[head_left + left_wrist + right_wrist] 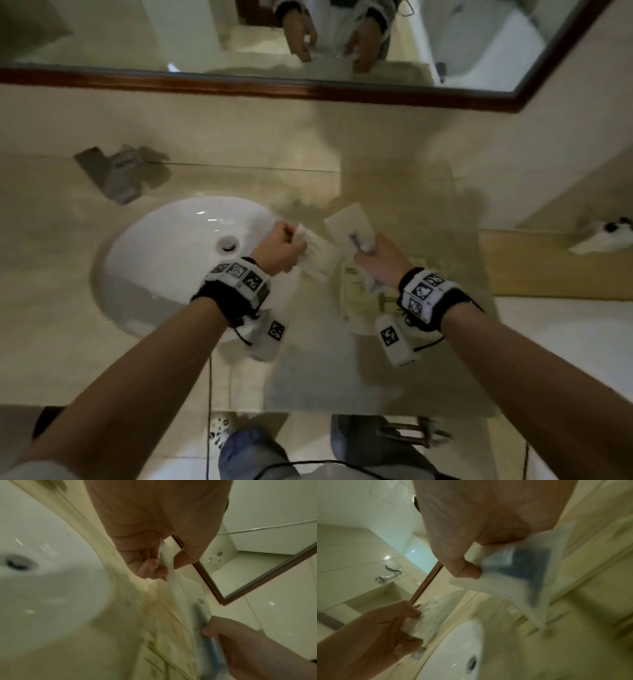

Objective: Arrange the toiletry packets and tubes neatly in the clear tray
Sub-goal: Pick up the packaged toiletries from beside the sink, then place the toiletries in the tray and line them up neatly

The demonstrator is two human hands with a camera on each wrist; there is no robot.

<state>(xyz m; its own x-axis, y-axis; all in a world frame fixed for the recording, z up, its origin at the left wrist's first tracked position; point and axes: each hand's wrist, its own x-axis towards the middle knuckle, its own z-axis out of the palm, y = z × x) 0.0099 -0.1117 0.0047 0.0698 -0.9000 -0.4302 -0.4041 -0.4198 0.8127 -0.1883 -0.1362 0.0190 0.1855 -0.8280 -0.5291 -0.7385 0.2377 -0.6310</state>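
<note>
Beside the sink (164, 240), the left hand (279, 248) pinches a white packet (317, 253) while the right hand (380, 258) grips another (blue inside) (518, 566).

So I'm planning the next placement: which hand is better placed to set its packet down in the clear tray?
Probably the right hand: it holds its blue-printed packet above the clear tray. The left hand pinches a white packet nearer the sink.

Bare forearms, black wrist straps (219, 301) carrying white blocks printed with black square-pattern markers (420, 291). White camera pods (394, 339) underneath, thin black cables trailing. Blue jeans (250, 452) below.
</note>
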